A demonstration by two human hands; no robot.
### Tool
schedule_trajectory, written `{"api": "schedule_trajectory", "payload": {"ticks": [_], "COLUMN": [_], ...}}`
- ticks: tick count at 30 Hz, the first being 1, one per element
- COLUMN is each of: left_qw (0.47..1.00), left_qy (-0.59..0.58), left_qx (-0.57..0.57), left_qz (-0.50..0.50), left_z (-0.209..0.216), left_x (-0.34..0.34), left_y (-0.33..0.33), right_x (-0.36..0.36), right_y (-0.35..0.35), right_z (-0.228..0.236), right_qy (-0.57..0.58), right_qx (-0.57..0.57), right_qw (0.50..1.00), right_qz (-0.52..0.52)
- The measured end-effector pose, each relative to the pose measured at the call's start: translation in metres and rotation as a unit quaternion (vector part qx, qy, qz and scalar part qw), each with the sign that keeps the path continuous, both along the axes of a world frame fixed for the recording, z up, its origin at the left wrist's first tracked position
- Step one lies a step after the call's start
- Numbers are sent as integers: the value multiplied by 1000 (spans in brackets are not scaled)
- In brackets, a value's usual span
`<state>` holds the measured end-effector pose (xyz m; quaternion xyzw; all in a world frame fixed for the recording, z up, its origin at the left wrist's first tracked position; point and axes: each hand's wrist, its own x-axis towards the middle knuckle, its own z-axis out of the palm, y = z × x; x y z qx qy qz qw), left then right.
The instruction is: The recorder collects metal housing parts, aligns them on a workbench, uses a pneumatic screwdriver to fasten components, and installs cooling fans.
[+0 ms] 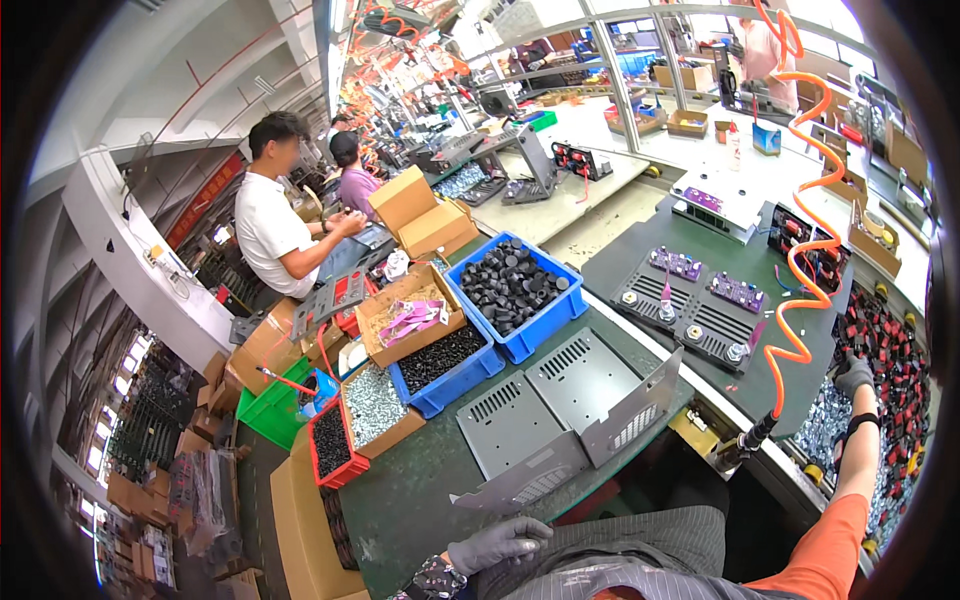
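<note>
My left hand [500, 543], in a grey glove, rests by my thigh with its fingers loosely stretched and nothing in them. Out at the far right, my gloved right hand [855, 376] reaches to the edge of a heap of red-and-black parts [885, 365] beside loose silvery screws [825, 425]; its fingers are too small and partly hidden to read. Two bent grey metal panels [550, 410] with slots stand side by side on the green bench in front of me. Beyond them lies a dark slotted panel [690, 325] carrying purple circuit boards [737, 291] and metal posts.
An orange coiled air hose [800, 200] hangs down to a power screwdriver [745, 445] at the bench edge. Blue bins [520, 345] of black caps and screws, a red bin [345, 470] and cardboard boxes [385, 435] stand at left. A person in white [270, 225] sits beyond.
</note>
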<state>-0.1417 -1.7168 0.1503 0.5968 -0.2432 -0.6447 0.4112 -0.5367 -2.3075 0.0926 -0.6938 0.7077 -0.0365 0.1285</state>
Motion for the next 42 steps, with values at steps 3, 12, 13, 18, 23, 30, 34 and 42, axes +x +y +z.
{"api": "schedule_trajectory", "payload": {"ticks": [3,12,13,18,23,30,34,42], "left_qw": [1000,998,998,995,997,999,989,930], "left_qy": [-30,-54,-53,-62,-64,15,112,340], "left_qx": [3,14,13,61,26,-23,-71,-133], "left_qz": [-9,-33,-33,-46,-34,-41,-68,-33], "left_z": [2,-1,-2,-4,-1,6,9,44], "left_x": [-1,-2,-2,-3,-5,-7,-25,-64], "left_y": [-1,-8,-9,-12,-9,-34,-77,-124], "right_x": [-3,-25,-24,-23,-49,-29,46,185], "right_y": [-1,-15,-13,-15,-46,75,224,341], "right_z": [-4,-34,-32,-37,-70,59,126,134], "right_qy": [-10,-95,-73,-10,-175,-603,-598,-369], "right_qx": [-26,-64,-84,-87,-94,-97,-106,-23], "right_qw": [1000,993,994,996,980,783,758,642], "right_qz": [-6,-7,-20,-14,3,116,237,672]}}
